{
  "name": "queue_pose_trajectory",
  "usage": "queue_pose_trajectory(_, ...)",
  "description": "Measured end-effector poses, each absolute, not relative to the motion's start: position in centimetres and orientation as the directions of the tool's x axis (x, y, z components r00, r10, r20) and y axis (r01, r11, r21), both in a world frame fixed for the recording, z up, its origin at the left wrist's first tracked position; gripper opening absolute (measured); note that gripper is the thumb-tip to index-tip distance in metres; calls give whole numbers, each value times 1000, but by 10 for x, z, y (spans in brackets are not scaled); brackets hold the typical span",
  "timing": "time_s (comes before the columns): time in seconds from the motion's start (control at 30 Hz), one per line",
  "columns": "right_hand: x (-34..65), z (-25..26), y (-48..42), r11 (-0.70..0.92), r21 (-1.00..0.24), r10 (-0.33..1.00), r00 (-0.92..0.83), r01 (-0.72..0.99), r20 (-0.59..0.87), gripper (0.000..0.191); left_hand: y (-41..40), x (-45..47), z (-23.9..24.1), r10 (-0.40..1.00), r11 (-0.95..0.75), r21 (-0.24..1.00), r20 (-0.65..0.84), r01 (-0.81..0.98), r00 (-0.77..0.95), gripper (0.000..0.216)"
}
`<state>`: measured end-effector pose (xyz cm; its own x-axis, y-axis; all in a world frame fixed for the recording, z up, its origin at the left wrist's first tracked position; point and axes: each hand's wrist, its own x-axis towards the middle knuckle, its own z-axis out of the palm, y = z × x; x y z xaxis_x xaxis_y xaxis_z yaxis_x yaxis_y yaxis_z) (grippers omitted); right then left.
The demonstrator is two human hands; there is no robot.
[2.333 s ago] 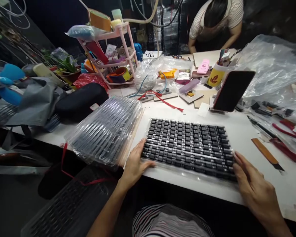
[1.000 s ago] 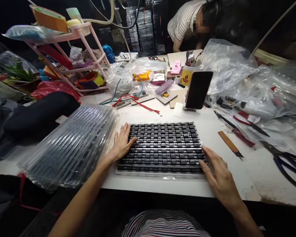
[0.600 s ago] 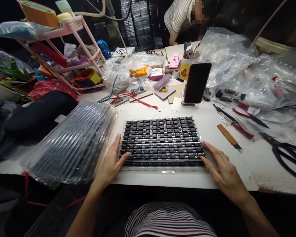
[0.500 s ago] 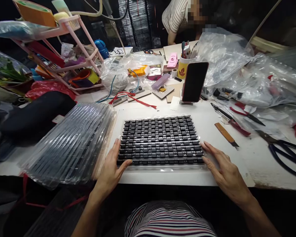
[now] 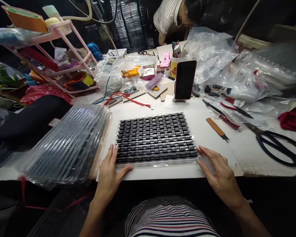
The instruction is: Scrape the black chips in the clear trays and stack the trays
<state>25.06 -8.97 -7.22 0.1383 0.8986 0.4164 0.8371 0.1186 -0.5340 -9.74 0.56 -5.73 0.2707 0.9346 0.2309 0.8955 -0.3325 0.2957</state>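
A clear plastic tray (image 5: 156, 138) filled with rows of small black parts lies flat on the white table (image 5: 246, 154) in front of me. My left hand (image 5: 110, 174) rests at the tray's near left corner, fingers stretched out, thumb along its front edge. At the near right corner, my right hand (image 5: 218, 172) lies with its fingers spread flat, touching the tray's edge. Neither hand holds anything.
A stack of clear trays in a plastic bag (image 5: 66, 144) lies left of the tray. A phone (image 5: 185, 80) stands propped behind it. An orange-handled knife (image 5: 216, 128), red pliers (image 5: 225, 120) and large scissors (image 5: 277, 144) lie at right. Another person (image 5: 171, 16) bends over the far table end.
My hands slid from the tray's sides down to its near corners. The view swung right, showing more of the tools and scissors.
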Motion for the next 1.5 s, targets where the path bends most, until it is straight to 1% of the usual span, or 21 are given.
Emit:
queue_pose_trajectory(0.13,255,-75,-87,156,-392,874,59,907,483,44,3,-102,-55,933,-334,360,256,871,251,82)
queue_pose_trajectory(0.2,258,-76,-83,161,-353,874,33,922,484,44,4,-102,-55,931,-336,383,272,860,242,81)
queue_pose_trajectory(0.4,256,-79,-68,153,-340,865,41,928,500,44,13,-100,-58,928,-327,416,310,848,206,77)
queue_pose_trajectory(0.5,251,-79,-61,139,-339,888,35,931,459,48,15,-104,-58,945,-292,451,271,843,182,75)
queue_pose_trajectory(0.67,247,-79,-50,144,-291,918,-17,946,397,62,14,-115,-59,970,-231,511,187,828,155,77)
queue_pose_trajectory(0.8,250,-78,-42,147,-335,921,-5,931,389,66,15,-121,-63,977,-195,534,178,823,116,80)
queue_pose_trajectory(0.93,252,-75,-40,162,-386,917,6,908,399,66,17,-122,-66,956,-238,475,268,847,119,75)
queue_pose_trajectory(1.03,251,-74,-40,169,-392,912,8,904,411,65,17,-120,-65,931,-287,435,335,853,143,69)
queue_pose_trajectory(1.1,251,-73,-40,168,-395,912,10,903,409,64,17,-119,-64,925,-295,426,351,855,144,68)
queue_pose_trajectory(1.27,252,-74,-42,111,-420,933,52,901,357,69,15,-117,-61,942,-258,449,312,856,120,71)
queue_pose_trajectory(1.37,249,-74,-41,73,-403,925,89,912,369,72,14,-118,-61,948,-260,474,292,842,128,73)
queue_pose_trajectory(1.43,249,-74,-42,73,-395,927,84,916,365,73,14,-119,-63,948,-268,480,287,835,139,73)
queue_pose_trajectory(1.5,255,-75,-46,83,-413,938,69,907,340,68,13,-120,-65,946,-281,479,284,831,156,71)
